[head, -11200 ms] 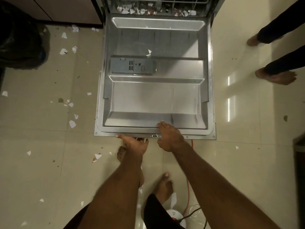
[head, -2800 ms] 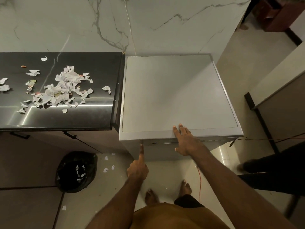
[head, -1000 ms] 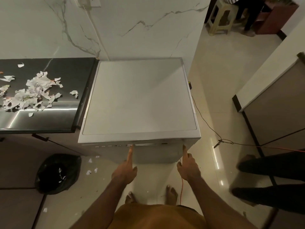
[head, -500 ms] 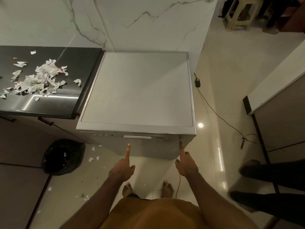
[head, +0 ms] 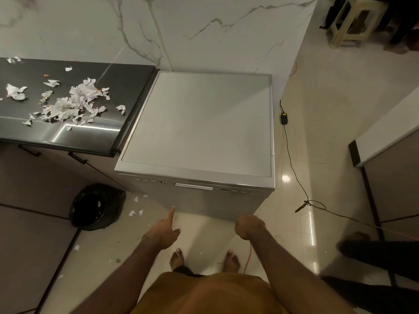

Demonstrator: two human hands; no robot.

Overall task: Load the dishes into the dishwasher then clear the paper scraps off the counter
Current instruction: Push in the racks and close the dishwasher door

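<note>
Dishwasher closed; left hand points one finger, right hand fisted, empty.

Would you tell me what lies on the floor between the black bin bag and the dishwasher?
In the head view, a few white paper scraps lie on the tiles there.

The dishwasher door is shut, hiding its inside; its panel markings are too small to read. The tabletop and paper scraps run off the left edge. On the right hand the fingers curl under, out of sight.
</note>
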